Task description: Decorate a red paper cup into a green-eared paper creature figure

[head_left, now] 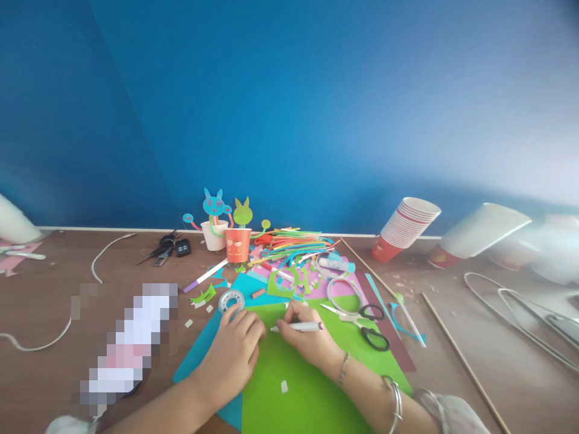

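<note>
Gripping a white marker (307, 327) in the right hand (314, 346), thumb and fingers closed about the barrel, above the far part of a green sheet (312, 398). Pointing its narrower end left, toward the left hand (237, 346) — long axis running left to right, nearly level across the scene. Looks slim and pale, with a small reddish-brown mark at the right end. Resting the left hand palm down, fingers bent and close together, just beside a tape roll (224, 301) — cannot tell whether pinching anything beneath.

Overlapping a blue sheet (199, 349) on the left, with scissors (357, 319) lying on the green at the right, blades parted. Set out on a brown table (502, 355), littered with scraps, with a heap of colored strips (298, 244), a white cup (214, 236) and a red cup (238, 247) at the far side, plus a cup stack (407, 226) farther right. Backed by a blue wall (289, 108), paler toward the right.
</note>
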Demonstrator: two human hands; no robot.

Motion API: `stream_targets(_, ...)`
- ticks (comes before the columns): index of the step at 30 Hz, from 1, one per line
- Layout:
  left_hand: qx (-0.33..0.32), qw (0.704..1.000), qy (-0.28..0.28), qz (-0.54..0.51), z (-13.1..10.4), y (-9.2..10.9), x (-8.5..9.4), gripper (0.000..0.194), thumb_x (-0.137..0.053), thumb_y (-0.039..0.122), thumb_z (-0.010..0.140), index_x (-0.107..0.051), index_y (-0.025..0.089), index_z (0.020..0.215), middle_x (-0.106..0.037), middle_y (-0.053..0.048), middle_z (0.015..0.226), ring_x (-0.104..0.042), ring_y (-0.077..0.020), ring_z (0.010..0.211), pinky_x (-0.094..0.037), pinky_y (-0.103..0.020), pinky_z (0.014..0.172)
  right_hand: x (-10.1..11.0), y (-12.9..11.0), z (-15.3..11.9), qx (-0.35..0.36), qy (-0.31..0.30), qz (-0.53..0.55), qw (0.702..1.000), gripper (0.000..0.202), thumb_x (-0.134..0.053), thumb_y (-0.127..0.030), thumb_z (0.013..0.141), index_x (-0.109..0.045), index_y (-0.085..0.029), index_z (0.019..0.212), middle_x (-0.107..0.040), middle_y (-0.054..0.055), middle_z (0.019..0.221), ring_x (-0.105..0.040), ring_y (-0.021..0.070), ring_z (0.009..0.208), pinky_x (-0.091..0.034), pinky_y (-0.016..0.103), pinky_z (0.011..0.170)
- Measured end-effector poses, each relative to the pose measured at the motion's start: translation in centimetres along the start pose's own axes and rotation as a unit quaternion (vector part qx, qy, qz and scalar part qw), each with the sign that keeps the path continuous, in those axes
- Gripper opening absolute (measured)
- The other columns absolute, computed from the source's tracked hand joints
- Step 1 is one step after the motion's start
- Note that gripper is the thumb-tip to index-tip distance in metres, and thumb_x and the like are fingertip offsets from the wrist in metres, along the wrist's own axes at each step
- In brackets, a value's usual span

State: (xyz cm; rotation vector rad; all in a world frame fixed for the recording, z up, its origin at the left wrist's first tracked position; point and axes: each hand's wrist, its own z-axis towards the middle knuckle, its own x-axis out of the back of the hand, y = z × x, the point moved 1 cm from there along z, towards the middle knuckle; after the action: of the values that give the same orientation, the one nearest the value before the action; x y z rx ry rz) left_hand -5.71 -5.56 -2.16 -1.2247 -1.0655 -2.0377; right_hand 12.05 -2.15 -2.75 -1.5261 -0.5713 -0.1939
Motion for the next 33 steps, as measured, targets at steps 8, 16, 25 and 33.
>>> stream_targets(8,0.004,1.000,-0.004,-0.011,0.04,0.03,0.03,0.028,-0.040,-0.004,0.076,-0.050,0.021,0.081,-0.055,0.000,0.083,-0.053,-0.0193,0.085,-0.032,-0.049,0.100,-0.02,0.23,0.00,-0.001,0.004,-0.003,1.000,0.022,-0.056,-0.020,0.069,-0.039,-0.022,0.056,-0.043,-0.006,0.049,-0.039,0.0096,0.049,-0.030,0.021,0.046)
stream_targets(16,0.003,1.000,-0.008,-0.009,-0.12,0.04,0.08,0.028,-0.040,-0.004,0.076,-0.050,0.021,0.081,-0.055,0.000,0.083,-0.052,-0.0192,0.085,-0.032,-0.048,0.099,-0.05,0.39,-0.10,-0.009,0.004,0.004,1.000,0.021,-0.054,-0.017,0.067,-0.038,-0.022,0.054,-0.042,-0.006,0.048,-0.039,0.0094,0.048,-0.030,0.020,0.044)
stream_targets(25,-0.002,1.000,0.000,-0.008,-0.08,-0.05,-0.07,0.028,-0.040,-0.004,0.076,-0.050,0.022,0.081,-0.055,0.000,0.083,-0.053,-0.0190,0.085,-0.033,-0.048,0.100,-0.05,0.80,-0.03,0.003,-0.007,0.012,1.000,0.020,-0.050,-0.014,0.063,-0.036,-0.022,0.052,-0.040,-0.006,0.049,-0.036,0.0088,0.048,-0.028,0.020,0.044)
stream_targets(33,-0.003,1.000,0.007,-0.007,-0.05,0.03,0.00,0.028,-0.039,-0.004,0.077,-0.050,0.021,0.081,-0.054,0.000,0.082,-0.052,-0.0188,0.084,-0.033,-0.047,0.098,-0.02,0.75,-0.14,-0.013,-0.023,0.013,1.000,0.020,-0.050,-0.013,0.061,-0.035,-0.022,0.050,-0.041,-0.006,0.047,-0.036,0.0083,0.045,-0.027,0.020,0.043)
